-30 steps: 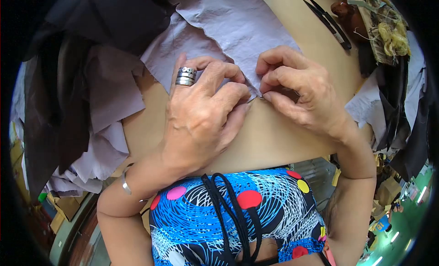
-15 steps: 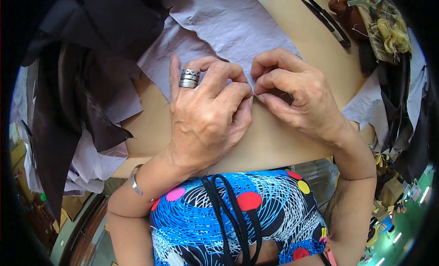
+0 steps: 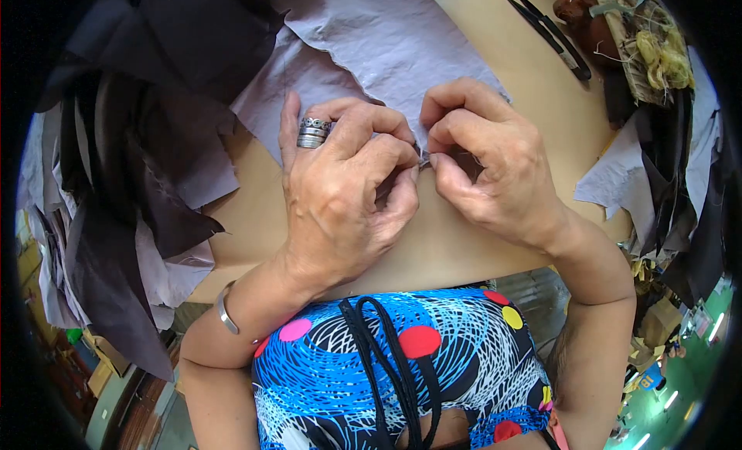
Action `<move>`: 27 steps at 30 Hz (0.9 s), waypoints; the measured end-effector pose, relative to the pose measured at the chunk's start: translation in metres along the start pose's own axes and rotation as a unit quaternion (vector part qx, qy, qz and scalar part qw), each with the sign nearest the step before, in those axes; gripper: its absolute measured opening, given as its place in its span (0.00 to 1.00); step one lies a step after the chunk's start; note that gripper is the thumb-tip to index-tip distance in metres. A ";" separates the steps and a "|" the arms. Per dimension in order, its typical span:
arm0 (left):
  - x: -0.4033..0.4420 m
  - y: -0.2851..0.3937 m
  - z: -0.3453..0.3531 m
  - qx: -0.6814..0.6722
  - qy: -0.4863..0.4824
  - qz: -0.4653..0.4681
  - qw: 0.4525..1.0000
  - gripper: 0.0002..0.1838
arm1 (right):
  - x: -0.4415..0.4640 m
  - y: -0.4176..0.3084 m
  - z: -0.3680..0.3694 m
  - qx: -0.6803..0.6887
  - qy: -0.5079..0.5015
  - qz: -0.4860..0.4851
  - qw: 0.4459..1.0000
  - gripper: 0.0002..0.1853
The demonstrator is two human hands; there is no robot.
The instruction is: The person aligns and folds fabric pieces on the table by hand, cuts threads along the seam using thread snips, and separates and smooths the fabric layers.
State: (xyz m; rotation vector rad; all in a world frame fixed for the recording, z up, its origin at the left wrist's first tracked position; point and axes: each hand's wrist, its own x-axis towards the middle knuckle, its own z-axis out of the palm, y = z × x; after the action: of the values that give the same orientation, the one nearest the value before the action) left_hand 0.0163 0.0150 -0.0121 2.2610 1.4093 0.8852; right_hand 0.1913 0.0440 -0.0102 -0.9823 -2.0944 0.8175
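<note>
My left hand (image 3: 348,195), with rings on one finger, is closed in a pinch at the near corner of a pale lilac sheet (image 3: 402,44). Facing it, my right hand (image 3: 495,168) pinches thumb against forefinger just beside the same corner. A small gap separates the fingertips of the two hands. Whatever sits in either pinch is too small or hidden to make out. The sheet looks like thin leather or coated cloth, and a second lilac piece (image 3: 297,75) overlaps it under my left fingers.
Dark brown and lilac scraps (image 3: 182,102) are heaped at the left and hang over the table edge. Black thread snips (image 3: 550,36) lie at the upper right of the tan tabletop (image 3: 495,245), near a box with yellow thread (image 3: 657,59). More scraps (image 3: 618,172) hang at the right.
Both hands have shifted slightly left, and their fingertips, which nearly met before, stand a little farther apart. A dark scrap hanging at the left has swung to the right.
</note>
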 end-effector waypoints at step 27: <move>0.001 0.001 0.000 -0.028 0.013 -0.034 0.999 0.07 | 0.004 -0.003 0.000 -0.022 -0.002 0.006 1.000 0.07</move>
State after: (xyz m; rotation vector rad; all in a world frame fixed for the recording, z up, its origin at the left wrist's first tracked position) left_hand 0.0167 0.0154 -0.0114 2.1557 1.4457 0.9241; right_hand 0.1880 0.0452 -0.0067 -1.0187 -2.1193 0.7822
